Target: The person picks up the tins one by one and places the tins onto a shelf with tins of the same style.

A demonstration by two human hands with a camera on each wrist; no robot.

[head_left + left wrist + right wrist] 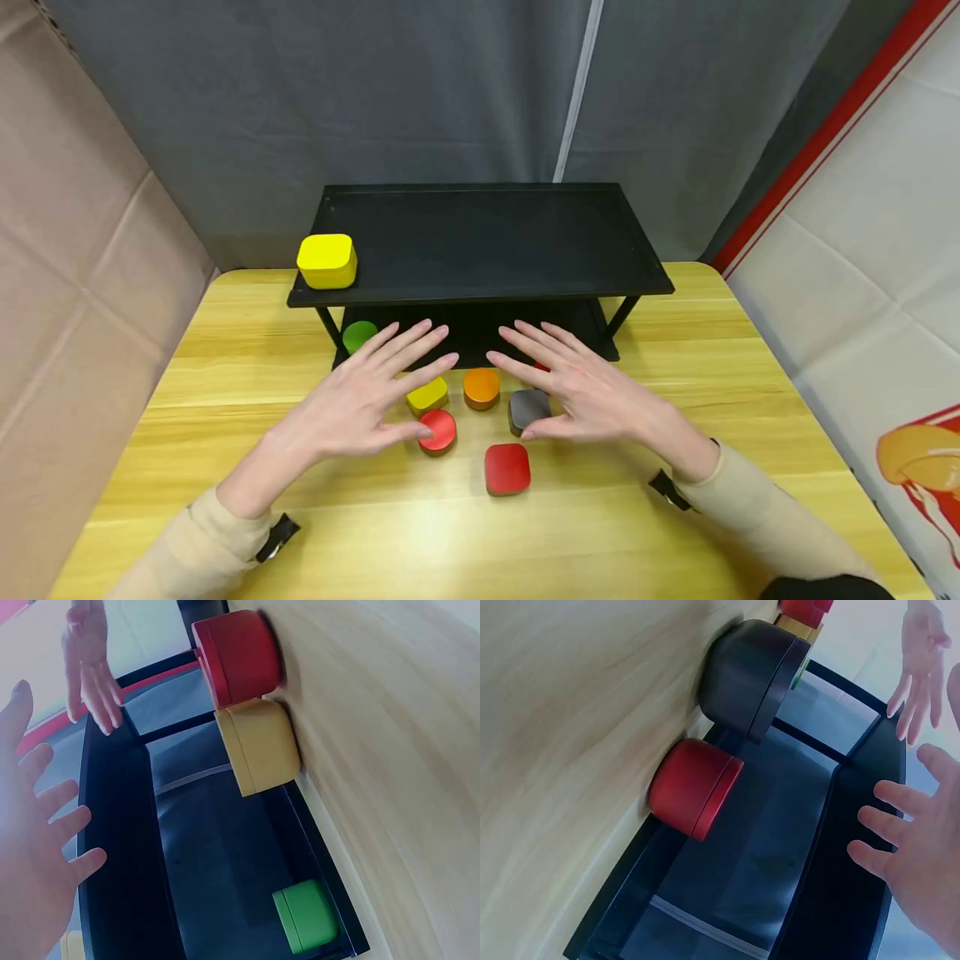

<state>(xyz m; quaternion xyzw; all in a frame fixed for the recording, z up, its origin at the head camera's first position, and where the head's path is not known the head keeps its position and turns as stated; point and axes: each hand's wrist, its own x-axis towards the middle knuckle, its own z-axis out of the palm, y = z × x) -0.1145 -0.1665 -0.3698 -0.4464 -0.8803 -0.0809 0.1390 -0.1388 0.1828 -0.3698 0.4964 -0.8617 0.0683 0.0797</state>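
My left hand (360, 400) hovers over the table with fingers spread and straight, holding nothing. Below its thumb side sit a round red container (441, 432) and a yellow one (429, 395). Mirroring it, my right hand (588, 387) is held palm down, fingers spread, with a dark grey container (528, 408) by its thumb. A red container (694, 787) stands under the right hand, mostly hidden by it in the head view. Between the hands are an orange container (481, 387) and, nearer me, a squarish red one (507, 467).
A black two-tier rack (480, 242) stands at the back of the wooden table (420, 542). On its top left corner rests a yellow container (327, 260); a green one (307, 916) is on the lower shelf's left end. A grey curtain (450, 100) hangs behind.
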